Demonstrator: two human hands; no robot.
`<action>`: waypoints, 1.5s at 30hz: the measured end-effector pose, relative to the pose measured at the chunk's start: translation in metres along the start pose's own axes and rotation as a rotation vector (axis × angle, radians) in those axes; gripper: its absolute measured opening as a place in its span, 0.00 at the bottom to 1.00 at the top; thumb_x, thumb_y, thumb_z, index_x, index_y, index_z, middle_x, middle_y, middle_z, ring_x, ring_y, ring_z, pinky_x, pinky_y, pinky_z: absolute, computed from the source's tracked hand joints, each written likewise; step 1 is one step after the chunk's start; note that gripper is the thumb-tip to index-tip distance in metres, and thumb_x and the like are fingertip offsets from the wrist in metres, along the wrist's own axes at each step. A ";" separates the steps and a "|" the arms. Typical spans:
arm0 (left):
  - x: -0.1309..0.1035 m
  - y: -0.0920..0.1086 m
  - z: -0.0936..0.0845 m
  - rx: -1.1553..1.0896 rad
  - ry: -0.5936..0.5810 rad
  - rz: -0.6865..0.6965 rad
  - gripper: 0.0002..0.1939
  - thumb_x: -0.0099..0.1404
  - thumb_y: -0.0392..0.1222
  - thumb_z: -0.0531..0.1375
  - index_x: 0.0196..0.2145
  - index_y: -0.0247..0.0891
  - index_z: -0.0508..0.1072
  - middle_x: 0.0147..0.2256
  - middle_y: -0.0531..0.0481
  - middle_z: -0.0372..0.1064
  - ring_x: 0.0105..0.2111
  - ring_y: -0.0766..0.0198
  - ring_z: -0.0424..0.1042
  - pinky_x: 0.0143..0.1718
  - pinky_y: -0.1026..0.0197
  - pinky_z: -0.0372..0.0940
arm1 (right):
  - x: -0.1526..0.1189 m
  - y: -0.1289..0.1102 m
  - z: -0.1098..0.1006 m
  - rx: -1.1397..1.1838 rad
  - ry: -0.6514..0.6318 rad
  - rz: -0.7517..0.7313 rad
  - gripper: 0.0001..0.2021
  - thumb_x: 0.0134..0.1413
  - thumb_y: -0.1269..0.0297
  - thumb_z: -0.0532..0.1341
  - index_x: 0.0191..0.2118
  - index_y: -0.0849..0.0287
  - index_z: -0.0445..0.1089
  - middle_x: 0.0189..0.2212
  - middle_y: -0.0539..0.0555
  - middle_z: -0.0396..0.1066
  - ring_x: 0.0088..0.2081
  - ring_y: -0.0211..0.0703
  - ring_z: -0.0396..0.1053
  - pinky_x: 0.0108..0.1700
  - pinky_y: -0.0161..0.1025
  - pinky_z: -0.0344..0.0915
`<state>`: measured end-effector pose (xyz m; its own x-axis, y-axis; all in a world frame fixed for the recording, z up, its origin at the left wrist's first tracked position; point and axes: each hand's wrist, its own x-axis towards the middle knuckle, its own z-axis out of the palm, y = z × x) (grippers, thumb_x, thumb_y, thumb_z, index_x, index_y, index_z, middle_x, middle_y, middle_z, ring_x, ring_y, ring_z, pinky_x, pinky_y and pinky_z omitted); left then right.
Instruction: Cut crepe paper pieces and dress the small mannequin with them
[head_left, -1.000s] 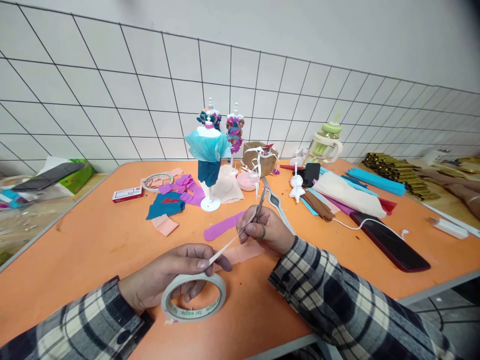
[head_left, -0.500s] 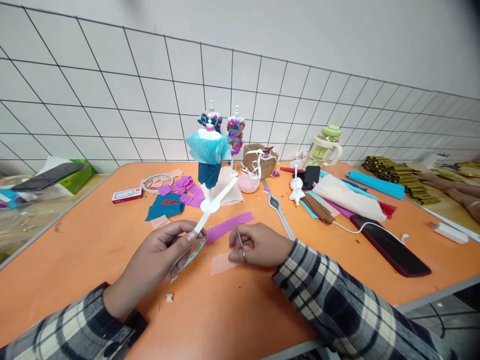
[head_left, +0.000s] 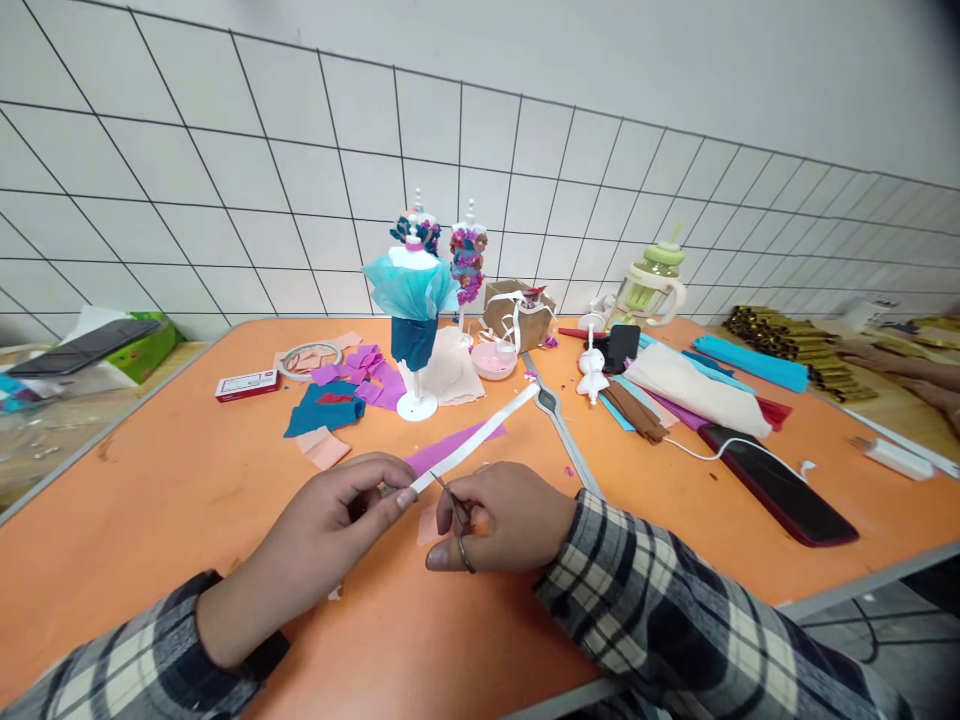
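Note:
My left hand (head_left: 341, 525) pinches a long white strip (head_left: 480, 437), likely tape, between thumb and fingers. From there the strip runs up and to the right across the table. In my right hand (head_left: 517, 515) is a small pair of scissors (head_left: 459, 530), thumb and fingers at its handles. Its blades lie close by the strip near my left fingertips; whether they touch I cannot tell. Beneath the strip rests a purple paper strip (head_left: 454, 443). A pale pink paper piece (head_left: 428, 525) is partly hidden by my right hand. Beyond stands a small dress form (head_left: 415, 340) in teal and blue paper.
Two more decorated forms (head_left: 469, 265) stand behind. Paper scraps (head_left: 322, 410), a tape roll (head_left: 309, 362) and a red-white box (head_left: 247, 385) lie left. Rightward are a pink bowl (head_left: 493, 362), crepe paper rolls (head_left: 697, 392), a phone (head_left: 780, 487) and a green-lidded bottle (head_left: 652, 285).
The white strip has swung from in front of the dress form's base to the right and lower. My right hand has brought the scissors left and turned their blades toward the strip.

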<state>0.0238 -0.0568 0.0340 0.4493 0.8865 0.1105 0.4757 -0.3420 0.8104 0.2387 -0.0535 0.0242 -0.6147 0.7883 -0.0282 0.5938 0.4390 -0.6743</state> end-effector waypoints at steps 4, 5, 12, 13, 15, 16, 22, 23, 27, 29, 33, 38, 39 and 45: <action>0.000 -0.002 0.000 -0.005 -0.012 0.020 0.11 0.66 0.46 0.55 0.31 0.39 0.73 0.36 0.47 0.73 0.36 0.58 0.71 0.38 0.60 0.65 | 0.000 0.001 -0.001 0.066 -0.018 0.002 0.20 0.46 0.42 0.64 0.30 0.57 0.72 0.24 0.45 0.70 0.26 0.33 0.64 0.27 0.32 0.54; 0.000 -0.003 0.000 -0.005 -0.008 0.021 0.11 0.66 0.46 0.55 0.32 0.39 0.73 0.36 0.47 0.73 0.36 0.58 0.71 0.37 0.60 0.65 | 0.000 0.001 -0.001 0.083 -0.024 0.003 0.19 0.47 0.43 0.64 0.30 0.57 0.71 0.24 0.45 0.70 0.25 0.32 0.64 0.27 0.31 0.54; 0.000 -0.005 0.000 0.015 0.008 0.016 0.10 0.66 0.47 0.56 0.32 0.40 0.73 0.35 0.48 0.72 0.36 0.59 0.71 0.37 0.61 0.64 | 0.000 0.005 -0.001 0.088 -0.001 0.012 0.14 0.47 0.50 0.66 0.31 0.57 0.72 0.25 0.45 0.71 0.26 0.32 0.64 0.28 0.31 0.54; 0.000 -0.005 0.000 0.014 0.008 0.016 0.10 0.66 0.47 0.56 0.32 0.40 0.73 0.35 0.48 0.72 0.35 0.59 0.71 0.37 0.62 0.64 | 0.000 0.006 -0.002 0.093 -0.004 0.013 0.13 0.48 0.51 0.66 0.31 0.57 0.72 0.24 0.44 0.70 0.26 0.32 0.64 0.27 0.31 0.54; 0.000 -0.004 0.000 0.009 0.006 0.017 0.10 0.66 0.47 0.56 0.31 0.40 0.73 0.35 0.48 0.72 0.35 0.59 0.71 0.36 0.62 0.64 | 0.000 0.006 -0.002 0.111 -0.020 0.024 0.12 0.48 0.52 0.66 0.31 0.56 0.73 0.22 0.44 0.69 0.24 0.31 0.62 0.25 0.31 0.53; 0.000 -0.004 0.000 0.007 0.004 0.018 0.10 0.66 0.46 0.57 0.31 0.39 0.73 0.34 0.48 0.72 0.35 0.59 0.71 0.36 0.62 0.64 | 0.000 0.007 -0.003 0.123 -0.027 0.030 0.12 0.48 0.52 0.66 0.32 0.56 0.73 0.21 0.44 0.68 0.23 0.31 0.61 0.25 0.31 0.52; 0.000 -0.005 -0.001 0.035 0.007 0.011 0.11 0.65 0.47 0.57 0.32 0.40 0.74 0.34 0.48 0.73 0.34 0.59 0.70 0.35 0.62 0.63 | 0.000 0.009 -0.001 0.265 -0.108 0.095 0.14 0.48 0.50 0.66 0.32 0.58 0.74 0.17 0.45 0.67 0.21 0.33 0.64 0.24 0.30 0.56; 0.001 -0.006 -0.001 0.038 0.010 0.008 0.11 0.65 0.47 0.57 0.32 0.40 0.74 0.34 0.48 0.73 0.34 0.59 0.70 0.35 0.63 0.63 | 0.000 0.009 -0.001 0.308 -0.131 0.109 0.15 0.48 0.50 0.66 0.33 0.58 0.75 0.16 0.45 0.67 0.20 0.33 0.65 0.24 0.30 0.57; 0.001 -0.006 -0.003 0.052 0.013 0.002 0.11 0.65 0.48 0.57 0.32 0.40 0.75 0.35 0.48 0.73 0.34 0.59 0.69 0.33 0.63 0.63 | 0.001 0.011 0.002 0.408 -0.167 0.124 0.14 0.48 0.53 0.67 0.34 0.58 0.76 0.15 0.45 0.67 0.19 0.33 0.66 0.26 0.30 0.59; 0.001 -0.006 -0.003 0.067 0.010 0.006 0.11 0.66 0.48 0.57 0.32 0.40 0.75 0.35 0.48 0.74 0.34 0.59 0.70 0.34 0.63 0.63 | 0.002 0.012 0.002 0.438 -0.180 0.129 0.13 0.49 0.55 0.66 0.35 0.59 0.76 0.15 0.45 0.67 0.20 0.34 0.67 0.27 0.30 0.60; 0.001 -0.005 -0.003 0.067 0.007 0.017 0.11 0.65 0.48 0.57 0.34 0.41 0.76 0.38 0.47 0.74 0.37 0.58 0.71 0.37 0.61 0.65 | 0.001 0.014 -0.001 0.567 -0.256 0.110 0.19 0.47 0.50 0.66 0.38 0.60 0.74 0.21 0.48 0.70 0.24 0.35 0.69 0.30 0.31 0.63; 0.000 -0.004 -0.003 0.079 -0.055 0.037 0.12 0.66 0.48 0.56 0.35 0.40 0.76 0.38 0.46 0.75 0.38 0.57 0.72 0.39 0.60 0.65 | -0.001 0.011 -0.008 0.642 -0.367 0.012 0.22 0.47 0.46 0.65 0.36 0.63 0.74 0.21 0.49 0.69 0.27 0.35 0.68 0.32 0.31 0.61; -0.001 -0.004 -0.004 0.082 -0.067 0.043 0.12 0.66 0.48 0.56 0.35 0.40 0.76 0.38 0.47 0.75 0.38 0.57 0.72 0.39 0.60 0.65 | -0.001 0.011 -0.009 0.651 -0.370 0.011 0.22 0.47 0.46 0.65 0.36 0.63 0.74 0.21 0.49 0.69 0.26 0.35 0.67 0.31 0.31 0.61; -0.002 -0.003 -0.010 0.154 -0.051 0.056 0.14 0.68 0.49 0.53 0.33 0.40 0.73 0.34 0.49 0.73 0.34 0.59 0.70 0.36 0.61 0.63 | -0.001 0.015 -0.003 0.715 -0.267 0.110 0.16 0.44 0.54 0.68 0.33 0.63 0.74 0.19 0.46 0.67 0.19 0.32 0.63 0.24 0.30 0.57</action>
<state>0.0138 -0.0545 0.0366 0.5144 0.8491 0.1198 0.5577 -0.4374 0.7054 0.2495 -0.0461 0.0166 -0.7299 0.6406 -0.2384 0.2349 -0.0924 -0.9676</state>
